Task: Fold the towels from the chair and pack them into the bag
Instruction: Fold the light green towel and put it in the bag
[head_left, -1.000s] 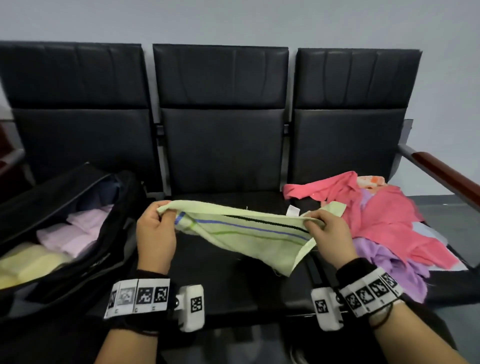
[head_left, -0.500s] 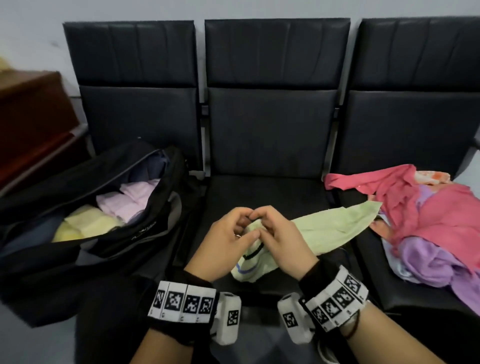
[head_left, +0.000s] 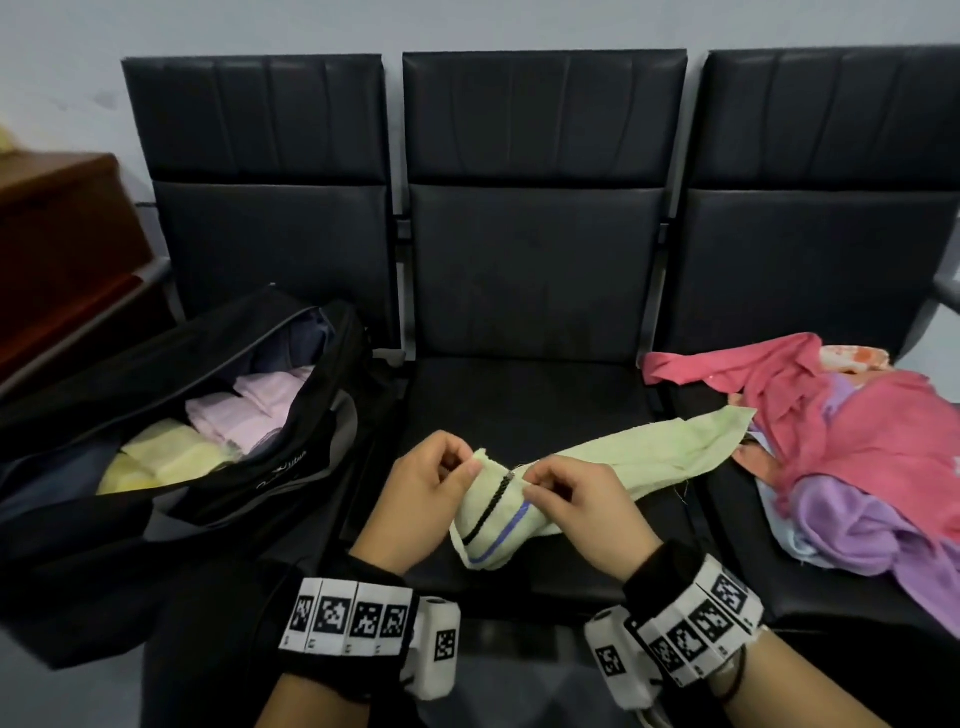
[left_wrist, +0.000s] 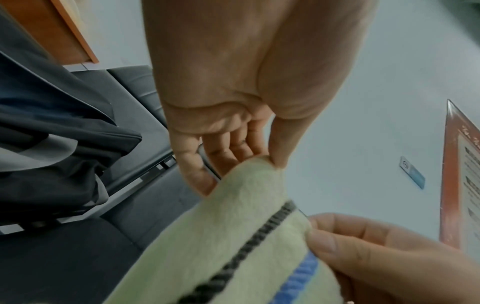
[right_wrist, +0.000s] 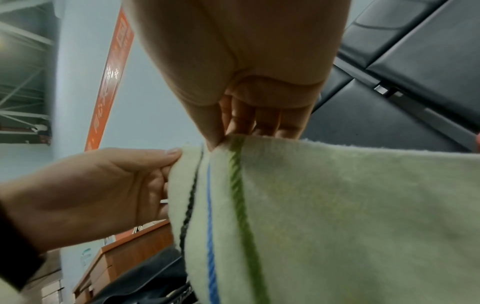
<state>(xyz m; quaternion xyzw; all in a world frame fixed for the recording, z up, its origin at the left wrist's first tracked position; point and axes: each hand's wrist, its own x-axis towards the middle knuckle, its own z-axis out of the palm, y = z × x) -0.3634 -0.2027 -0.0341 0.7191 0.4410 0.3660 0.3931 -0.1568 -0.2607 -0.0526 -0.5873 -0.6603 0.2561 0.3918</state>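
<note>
A pale green towel (head_left: 613, 462) with black, blue and green stripes lies across the middle seat, its far end reaching the right seat. My left hand (head_left: 431, 483) pinches one near corner of it between thumb and forefinger. My right hand (head_left: 561, 488) pinches the neighbouring edge by the black stripe. In the left wrist view the left thumb and fingers (left_wrist: 270, 162) nip the towel (left_wrist: 249, 242). From the right wrist the right thumb (right_wrist: 213, 133) holds the towel (right_wrist: 337, 216) beside the green stripe. The black bag (head_left: 218, 467) sits open on the left seat with folded pink and yellow towels inside.
A heap of pink, purple and patterned towels (head_left: 852, 447) covers the right seat. Three black chairs (head_left: 540, 270) stand in a row against the wall. A brown wooden cabinet (head_left: 57, 249) stands at the far left beside the bag.
A second ago my hands held the towel spread wide. They came together at its near end, and now they have parted a little, each pinching a corner. The view shifted left.
</note>
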